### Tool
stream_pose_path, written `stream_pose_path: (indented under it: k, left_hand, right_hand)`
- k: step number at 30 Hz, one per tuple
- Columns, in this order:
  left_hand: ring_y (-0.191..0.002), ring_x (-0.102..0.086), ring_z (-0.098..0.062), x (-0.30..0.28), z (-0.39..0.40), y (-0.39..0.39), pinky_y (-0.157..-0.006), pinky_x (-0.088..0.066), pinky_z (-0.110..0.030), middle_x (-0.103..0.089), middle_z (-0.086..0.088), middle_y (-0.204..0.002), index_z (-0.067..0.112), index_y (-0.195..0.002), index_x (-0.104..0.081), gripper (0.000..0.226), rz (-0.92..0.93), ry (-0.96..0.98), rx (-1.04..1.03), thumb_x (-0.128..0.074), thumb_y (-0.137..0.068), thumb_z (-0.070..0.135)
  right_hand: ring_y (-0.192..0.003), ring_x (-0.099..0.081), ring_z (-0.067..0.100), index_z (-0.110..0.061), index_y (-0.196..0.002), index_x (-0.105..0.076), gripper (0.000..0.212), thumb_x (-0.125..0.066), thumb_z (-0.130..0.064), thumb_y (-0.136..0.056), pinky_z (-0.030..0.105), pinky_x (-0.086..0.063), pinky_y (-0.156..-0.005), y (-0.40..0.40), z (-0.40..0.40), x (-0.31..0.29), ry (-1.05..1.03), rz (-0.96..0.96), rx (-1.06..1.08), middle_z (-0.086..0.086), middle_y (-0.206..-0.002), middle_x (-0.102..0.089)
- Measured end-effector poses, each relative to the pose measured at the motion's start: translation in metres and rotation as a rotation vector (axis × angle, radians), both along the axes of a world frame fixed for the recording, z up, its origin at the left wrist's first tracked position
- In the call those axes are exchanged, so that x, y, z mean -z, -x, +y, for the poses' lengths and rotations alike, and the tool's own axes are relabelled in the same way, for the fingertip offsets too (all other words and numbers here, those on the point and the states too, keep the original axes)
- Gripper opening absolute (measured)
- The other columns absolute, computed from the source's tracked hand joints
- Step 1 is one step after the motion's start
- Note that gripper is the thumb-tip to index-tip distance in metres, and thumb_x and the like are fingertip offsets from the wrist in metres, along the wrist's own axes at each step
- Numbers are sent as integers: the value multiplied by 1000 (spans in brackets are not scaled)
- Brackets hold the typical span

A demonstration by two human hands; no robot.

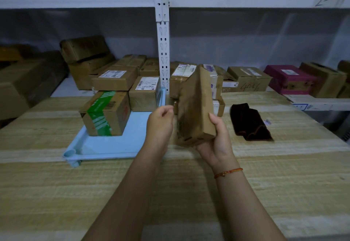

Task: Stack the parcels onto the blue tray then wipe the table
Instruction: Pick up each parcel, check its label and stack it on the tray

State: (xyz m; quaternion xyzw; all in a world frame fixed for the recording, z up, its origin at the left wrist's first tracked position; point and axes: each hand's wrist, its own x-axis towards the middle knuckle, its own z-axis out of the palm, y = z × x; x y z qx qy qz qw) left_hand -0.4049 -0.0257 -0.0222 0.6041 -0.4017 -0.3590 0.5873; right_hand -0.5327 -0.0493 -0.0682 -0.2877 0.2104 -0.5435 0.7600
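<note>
A brown cardboard parcel (195, 108) stands tilted on end above the wooden table (170, 184), held between both hands. My right hand (217, 142) grips its lower right corner from below. My left hand (161, 125) holds its left side with curled fingers. The light blue tray (113, 146) lies to the left and carries a parcel with green tape (106, 113) and a plain parcel with a white label (144, 93) behind it. A dark brown cloth (248, 123) lies folded on the table to the right.
More parcels (217, 81) stand on the table behind the held one. A white shelf post (162, 41) rises behind the tray. Shelves at the back hold several cardboard boxes (115, 77) and a magenta box (289, 79).
</note>
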Motion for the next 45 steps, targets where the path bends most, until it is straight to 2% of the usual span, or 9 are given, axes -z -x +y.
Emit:
stream_pose_path:
  k: [4,15,18,23,28,35,38,40,45]
  left_hand:
    - [-83,-56,-7,1,2,3,-64,-44,-21,-63,5,-90,28,-78,-60,34,10,-64,26,-40,-100,13]
    - [-99,-67,-23,1,-1,1,-87,-57,-43,-70,-8,-110,29,-103,-62,27,65,-109,118,-45,-99,8]
    - [-102,-68,-27,1,0,-1,-90,-55,-51,-70,-10,-110,31,-114,-60,31,128,-98,103,-46,-98,8]
    - [-102,-66,-23,2,-1,-7,-93,-53,-46,-70,-3,-103,21,-119,-56,31,223,-8,42,-50,-97,1]
    - [-108,-62,-18,7,-4,-7,-87,-56,-36,-62,-3,-120,21,-118,-56,35,200,71,-16,-57,-92,-3]
    - [-111,-63,-21,9,-3,-7,-91,-55,-42,-61,-4,-123,21,-116,-56,39,207,108,-32,-65,-87,-2]
    - [-105,-65,-19,6,-3,-11,-71,-58,-28,-63,-4,-123,14,-125,-54,44,250,90,-27,-70,-85,4]
    - [-97,-68,-17,2,-1,-13,-58,-55,-20,-65,-5,-118,12,-127,-53,46,311,73,-29,-72,-85,10]
    - [-82,-72,-14,-4,2,-16,-60,-56,-25,-73,-7,-100,14,-122,-56,40,375,7,-44,-72,-86,24]
  right_hand:
    - [-117,-57,38,-13,-128,-63,61,-50,-52,-83,58,-39,-102,6,-3,9,-91,-161,-96,20,-130,-62]
    - [-117,-58,42,-7,-118,-70,59,-50,-50,-84,59,-42,-102,7,-1,10,-135,-213,-116,25,-126,-63]
    - [-112,-63,39,-9,-125,-65,50,-51,-41,-89,56,-43,-102,10,-4,6,-170,-148,-88,22,-123,-66]
    - [-98,-70,28,-12,-130,-60,37,-55,-24,-96,40,-59,-74,13,-15,8,-148,87,113,14,-121,-69]
    - [-84,-70,14,-17,-123,-63,27,-57,-24,-97,23,-50,-54,8,-10,7,-79,369,263,4,-109,-73]
    - [-93,-70,11,-18,-131,-57,38,-56,-5,-96,21,-51,-70,1,-9,7,39,579,292,2,-102,-74]
    - [-99,-69,15,-19,-133,-56,39,-54,-5,-97,28,-52,-79,0,-7,6,53,583,291,2,-105,-74]
    - [-92,-69,11,-22,-131,-59,35,-54,-11,-98,26,-52,-74,1,-5,1,39,563,284,-3,-100,-74]
    - [-90,-65,11,-27,-120,-66,26,-50,-28,-100,24,-48,-62,0,0,-7,7,486,289,-8,-98,-71]
